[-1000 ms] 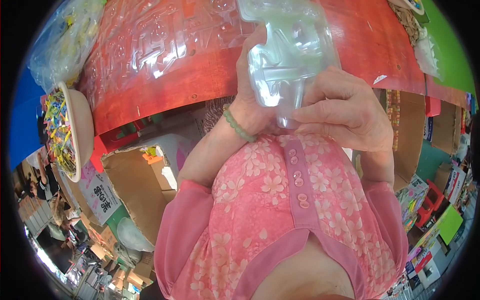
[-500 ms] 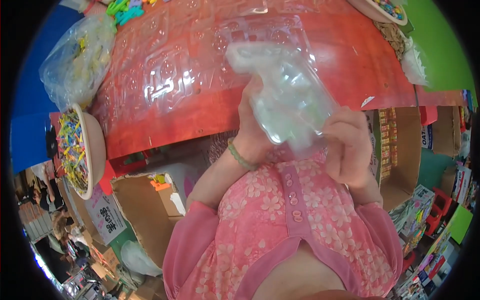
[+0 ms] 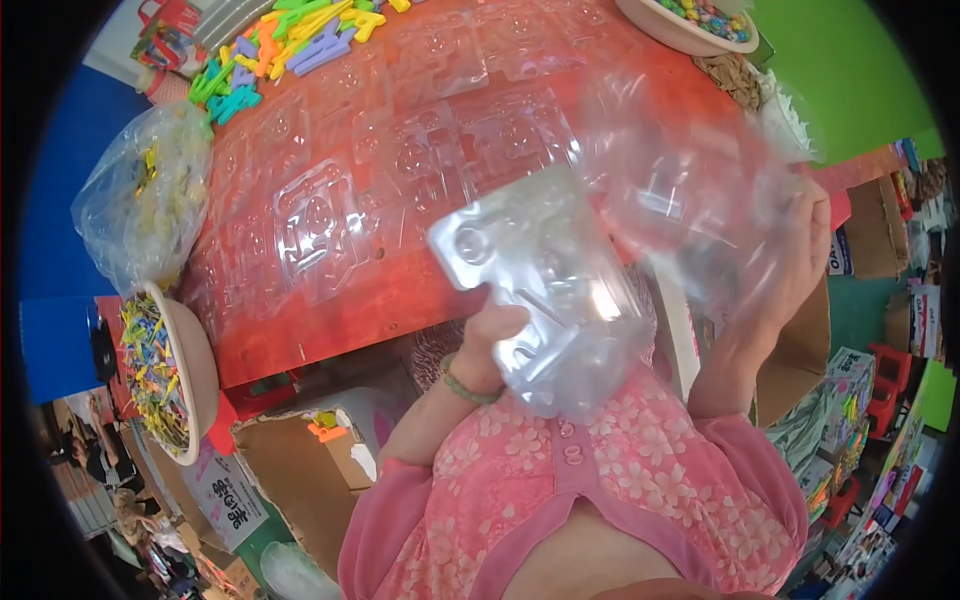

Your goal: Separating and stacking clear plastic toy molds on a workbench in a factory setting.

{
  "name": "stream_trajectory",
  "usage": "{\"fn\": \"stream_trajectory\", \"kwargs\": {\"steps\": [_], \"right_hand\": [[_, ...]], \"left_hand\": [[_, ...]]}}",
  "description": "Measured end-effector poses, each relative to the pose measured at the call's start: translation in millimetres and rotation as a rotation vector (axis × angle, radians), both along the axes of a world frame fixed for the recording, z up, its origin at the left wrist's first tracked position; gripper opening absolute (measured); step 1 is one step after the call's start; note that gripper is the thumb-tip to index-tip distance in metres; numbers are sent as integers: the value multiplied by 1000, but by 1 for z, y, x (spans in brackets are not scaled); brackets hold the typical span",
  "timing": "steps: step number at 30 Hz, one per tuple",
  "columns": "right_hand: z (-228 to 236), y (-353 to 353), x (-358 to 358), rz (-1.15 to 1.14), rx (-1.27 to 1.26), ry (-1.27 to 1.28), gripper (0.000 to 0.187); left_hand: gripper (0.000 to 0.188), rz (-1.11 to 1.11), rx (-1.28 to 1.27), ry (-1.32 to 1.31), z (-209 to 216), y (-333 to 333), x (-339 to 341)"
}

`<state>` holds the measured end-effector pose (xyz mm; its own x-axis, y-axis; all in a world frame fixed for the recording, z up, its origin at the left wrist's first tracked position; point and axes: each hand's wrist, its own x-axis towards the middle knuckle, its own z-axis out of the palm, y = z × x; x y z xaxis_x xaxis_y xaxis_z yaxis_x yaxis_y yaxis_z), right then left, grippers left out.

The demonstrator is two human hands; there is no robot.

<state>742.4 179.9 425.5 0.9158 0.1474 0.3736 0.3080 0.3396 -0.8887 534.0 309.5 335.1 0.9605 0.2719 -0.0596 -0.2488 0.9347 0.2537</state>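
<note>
My left hand (image 3: 485,345) is closed on the lower left edge of a stack of clear plastic blister trays (image 3: 570,290), held tilted in front of my chest with the thumb on top. Off to the right, my right hand (image 3: 805,250) grips another clear blister tray (image 3: 690,190) by its right edge. That tray is smeared by motion and hangs over the right part of the red table (image 3: 300,345). More moulded blister trays (image 3: 320,225) lie side by side in rows across the tabletop.
Colourful plastic toy pistols (image 3: 310,35) are heaped at the far left. Beside them sits a clear bag (image 3: 145,200) with yellow pieces. A bowl of small coloured sticks (image 3: 190,370) stands at the left edge, another bowl (image 3: 690,35) far right. Cardboard boxes (image 3: 290,490) stand below the table.
The right hand has swung away from the stack to the right, taking a blister tray with it. The left hand still holds the stack, now slightly lower. The view has shifted, showing more of the far table.
</note>
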Motion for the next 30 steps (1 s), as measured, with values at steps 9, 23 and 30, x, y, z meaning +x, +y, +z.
{"fn": "stream_trajectory", "kwargs": {"steps": [9,23,30], "right_hand": [[-11,-4,3,-47,-89,-93,10],[-51,6,19,-228,-312,-701,4],[-81,23,40,-362,-478,-776,9]], "left_hand": [[36,79,-1,215,-13,13,-3],[48,-14,-100,202,11,15,17],[50,-17,-158,207,-2,11,15]]}}
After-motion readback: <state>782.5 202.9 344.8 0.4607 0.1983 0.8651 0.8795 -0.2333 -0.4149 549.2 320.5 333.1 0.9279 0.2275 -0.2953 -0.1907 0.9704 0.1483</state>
